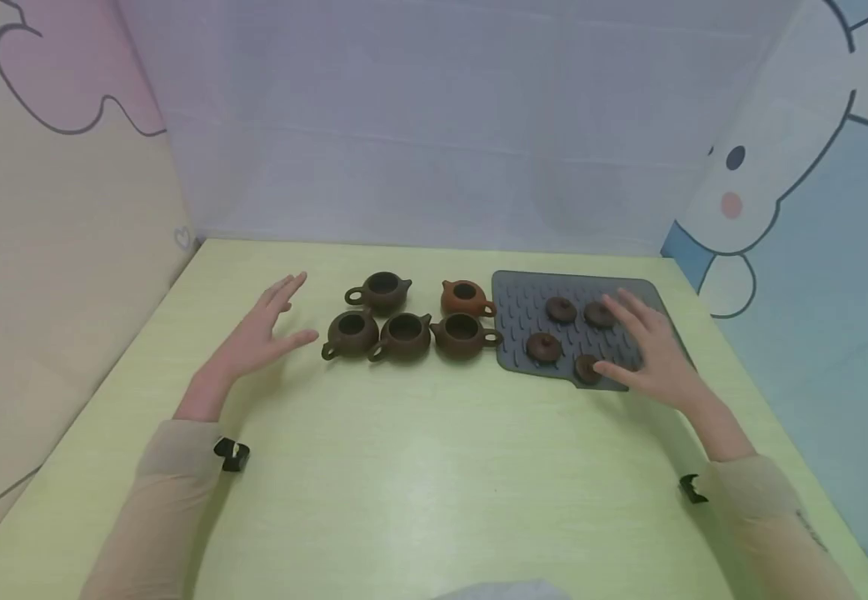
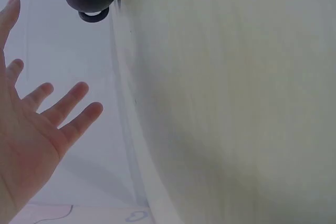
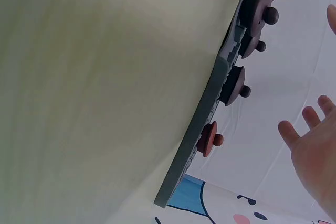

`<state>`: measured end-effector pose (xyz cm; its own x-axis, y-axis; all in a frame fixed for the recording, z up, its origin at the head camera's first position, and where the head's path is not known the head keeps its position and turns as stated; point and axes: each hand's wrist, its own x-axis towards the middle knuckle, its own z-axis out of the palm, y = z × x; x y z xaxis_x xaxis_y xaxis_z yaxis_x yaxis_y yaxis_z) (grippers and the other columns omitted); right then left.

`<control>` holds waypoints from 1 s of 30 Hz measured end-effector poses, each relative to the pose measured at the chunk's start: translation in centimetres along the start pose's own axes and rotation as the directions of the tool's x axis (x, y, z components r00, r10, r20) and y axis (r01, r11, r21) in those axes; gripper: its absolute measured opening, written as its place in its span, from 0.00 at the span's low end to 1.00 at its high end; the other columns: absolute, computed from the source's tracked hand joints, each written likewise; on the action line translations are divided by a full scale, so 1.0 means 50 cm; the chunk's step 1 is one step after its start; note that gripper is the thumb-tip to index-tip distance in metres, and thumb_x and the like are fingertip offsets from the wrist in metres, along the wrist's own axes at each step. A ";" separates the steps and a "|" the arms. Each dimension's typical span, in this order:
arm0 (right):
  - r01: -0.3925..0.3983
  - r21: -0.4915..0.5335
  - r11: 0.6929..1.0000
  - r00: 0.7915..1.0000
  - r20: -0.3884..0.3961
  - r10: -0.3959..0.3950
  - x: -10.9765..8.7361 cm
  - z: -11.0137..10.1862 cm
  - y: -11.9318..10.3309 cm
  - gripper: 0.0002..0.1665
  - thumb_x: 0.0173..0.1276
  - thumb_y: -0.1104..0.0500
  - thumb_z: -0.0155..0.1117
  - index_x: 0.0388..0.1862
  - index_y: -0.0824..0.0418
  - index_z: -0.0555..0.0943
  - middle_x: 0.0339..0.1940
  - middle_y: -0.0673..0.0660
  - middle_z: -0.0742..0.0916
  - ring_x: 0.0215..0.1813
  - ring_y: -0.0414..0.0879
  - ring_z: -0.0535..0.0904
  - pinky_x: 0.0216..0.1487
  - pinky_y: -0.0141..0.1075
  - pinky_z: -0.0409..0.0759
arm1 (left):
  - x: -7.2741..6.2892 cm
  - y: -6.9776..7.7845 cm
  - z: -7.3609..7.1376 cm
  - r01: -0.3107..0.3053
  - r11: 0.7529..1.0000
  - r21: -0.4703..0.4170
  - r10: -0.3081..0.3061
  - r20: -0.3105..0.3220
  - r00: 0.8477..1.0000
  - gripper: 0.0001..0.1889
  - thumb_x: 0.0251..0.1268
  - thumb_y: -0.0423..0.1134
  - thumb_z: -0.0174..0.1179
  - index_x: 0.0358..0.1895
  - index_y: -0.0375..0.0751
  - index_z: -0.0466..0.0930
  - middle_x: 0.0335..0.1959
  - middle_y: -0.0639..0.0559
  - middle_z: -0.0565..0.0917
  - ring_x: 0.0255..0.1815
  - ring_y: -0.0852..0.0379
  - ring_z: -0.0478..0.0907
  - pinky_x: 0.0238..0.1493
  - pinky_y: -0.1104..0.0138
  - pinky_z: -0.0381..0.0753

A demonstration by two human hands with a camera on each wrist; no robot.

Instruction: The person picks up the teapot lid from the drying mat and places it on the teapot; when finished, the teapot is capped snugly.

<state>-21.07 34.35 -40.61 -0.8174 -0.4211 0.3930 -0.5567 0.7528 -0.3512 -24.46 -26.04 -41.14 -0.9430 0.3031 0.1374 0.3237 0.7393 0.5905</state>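
My left hand [image 1: 261,333] hovers over the table left of the teapots, fingers spread, holding nothing. Several small lidless teapots stand together: a dark one [image 1: 387,303] and a reddish-brown one [image 1: 471,303] behind, and dark brown ones in front, such as the middle teapot [image 1: 407,347]. Over the right part of a grey ridged mat [image 1: 516,292] is my right hand [image 1: 655,358], empty, its fingers extended. Several round knobbed lids lie on the mat, among them a brown lid [image 1: 544,350]. A reddish lid [image 3: 209,139] shows in the right wrist view; in the head view the hand hides it.
The pale wooden table [image 1: 404,483] stretches in front of the teapots and mat. A plain curtain [image 1: 419,150] hangs behind its far edge, with cartoon-printed panels [image 1: 816,208] at the sides.
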 end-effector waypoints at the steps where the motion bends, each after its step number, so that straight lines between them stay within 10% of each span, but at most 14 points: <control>1: -0.012 0.015 1.000 1.000 0.013 0.012 0.000 0.001 0.001 0.59 0.56 0.50 0.77 0.81 0.48 0.53 0.82 0.61 0.54 0.80 0.69 0.49 0.70 0.73 0.46 | 0.003 -0.002 0.003 -0.005 0.999 -0.036 0.006 0.010 1.000 0.47 0.66 0.54 0.63 0.79 0.70 0.38 0.82 0.45 0.45 0.71 0.31 0.66 0.64 0.33 0.66; 14: -0.199 0.068 0.978 0.940 0.295 0.171 -0.006 0.001 -0.009 0.52 0.63 0.49 0.72 0.80 0.41 0.54 0.79 0.63 0.64 0.74 0.67 0.63 0.64 0.70 0.64 | 0.021 -0.005 0.024 0.036 0.983 -0.179 0.002 0.205 0.979 0.43 0.68 0.52 0.61 0.80 0.65 0.44 0.76 0.39 0.64 0.64 0.38 0.77 0.64 0.43 0.73; 30: -0.186 0.076 0.980 0.937 0.314 0.154 -0.005 0.007 0.008 0.23 0.67 0.57 0.68 0.61 0.57 0.79 0.60 0.61 0.84 0.61 0.63 0.78 0.58 0.60 0.77 | 0.035 -0.027 0.025 0.161 0.915 -0.370 0.011 0.423 0.906 0.38 0.71 0.47 0.58 0.79 0.51 0.52 0.75 0.40 0.65 0.75 0.37 0.64 0.73 0.38 0.58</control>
<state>-21.16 34.59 -41.16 -0.8980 -0.4374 0.0472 -0.4041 0.7776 -0.4817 -26.45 -25.78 -42.71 -0.8181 0.5372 -0.2051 0.1151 0.5024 0.8569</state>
